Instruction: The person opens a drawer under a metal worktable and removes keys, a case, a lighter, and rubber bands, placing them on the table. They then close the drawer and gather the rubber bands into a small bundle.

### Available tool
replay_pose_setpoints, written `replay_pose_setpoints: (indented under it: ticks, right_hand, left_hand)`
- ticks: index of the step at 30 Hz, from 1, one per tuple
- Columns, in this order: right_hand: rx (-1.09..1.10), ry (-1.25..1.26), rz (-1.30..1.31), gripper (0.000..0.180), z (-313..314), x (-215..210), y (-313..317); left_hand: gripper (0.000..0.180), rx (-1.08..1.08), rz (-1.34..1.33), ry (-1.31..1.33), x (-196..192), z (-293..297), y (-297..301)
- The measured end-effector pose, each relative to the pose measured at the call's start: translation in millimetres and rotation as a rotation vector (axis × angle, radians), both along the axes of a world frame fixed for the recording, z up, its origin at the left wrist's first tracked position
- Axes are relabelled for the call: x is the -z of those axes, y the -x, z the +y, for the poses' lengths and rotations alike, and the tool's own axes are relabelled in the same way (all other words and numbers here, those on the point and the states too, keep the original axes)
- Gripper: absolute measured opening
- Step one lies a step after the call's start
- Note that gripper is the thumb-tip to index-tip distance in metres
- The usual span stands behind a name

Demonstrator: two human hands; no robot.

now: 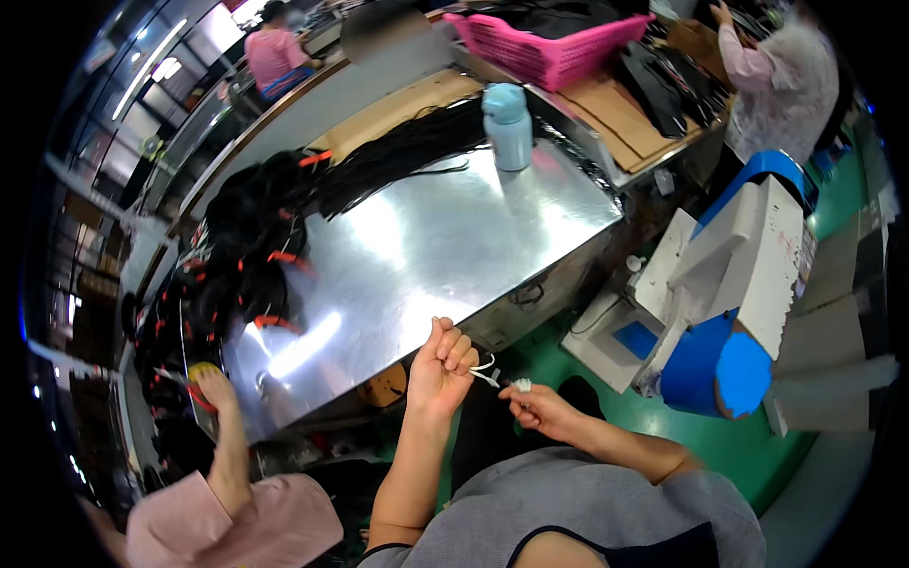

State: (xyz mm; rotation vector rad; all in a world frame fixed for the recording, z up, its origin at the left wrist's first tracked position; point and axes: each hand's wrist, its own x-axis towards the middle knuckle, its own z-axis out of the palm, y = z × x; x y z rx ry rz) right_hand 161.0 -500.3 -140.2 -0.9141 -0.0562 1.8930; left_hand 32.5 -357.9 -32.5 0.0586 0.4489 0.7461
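My left hand [443, 364] is closed in a fist at the near edge of the shiny metal table [445, 237], gripping a thin white tie [485, 371]. My right hand [535, 405] pinches the other end of the same white tie, just right of and below the left hand. Between my forearms a black bundle hangs down, mostly hidden. A big heap of black cords with orange ties [256, 246] lies along the table's left side and far edge.
A light blue bottle [508, 125] stands at the table's far edge. A pink basket [549, 47] sits beyond it. A blue and white machine [729, 293] stands on the green floor at right. A person in pink [227, 492] reaches onto the table at left; others work farther back.
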Motion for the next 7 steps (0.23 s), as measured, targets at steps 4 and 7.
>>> replay_pose_setpoints:
  ticks: [4,7]
  right_hand:
    - [-0.202,-0.036,-0.201,0.022,-21.9,-25.7,-10.4]
    - [-0.241,-0.172,-0.355,0.025,-29.6,-39.0,-1.5]
  left_hand:
    - [0.023,0.096,-0.017,0.038,-52.7,3.8,-41.1]
    - [0.021,0.213,-0.059,0.005,-88.8,11.3,-47.5]
